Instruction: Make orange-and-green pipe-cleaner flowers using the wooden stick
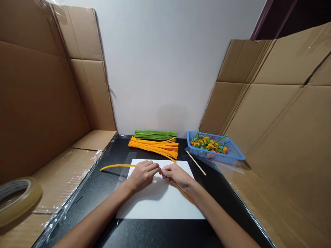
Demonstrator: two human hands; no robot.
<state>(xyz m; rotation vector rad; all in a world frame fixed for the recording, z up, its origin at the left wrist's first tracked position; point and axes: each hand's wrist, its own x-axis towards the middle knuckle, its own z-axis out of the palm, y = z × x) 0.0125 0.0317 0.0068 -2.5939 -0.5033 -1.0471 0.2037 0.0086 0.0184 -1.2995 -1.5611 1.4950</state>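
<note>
My left hand point(145, 174) and my right hand point(176, 174) meet over a white sheet point(160, 208), fingertips almost touching. Both are closed in a pinch on an orange pipe cleaner point(117, 165). One end of it sticks out to the left past my left hand; an orange length also trails from under my right hand along the wrist. The middle part is hidden by my fingers, so whether this is one piece or two cannot be seen. Just behind my hands lies a bundle of orange pipe cleaners point(155, 147), with green pipe cleaners point(155, 134) behind it.
A blue basket point(234, 155) at the back right holds several small orange-and-green pieces. A thin pale stick point(196, 163) lies beside the sheet. A roll of clear tape point(33, 196) rests at the left on cardboard point(85, 139). Cardboard walls stand on both sides.
</note>
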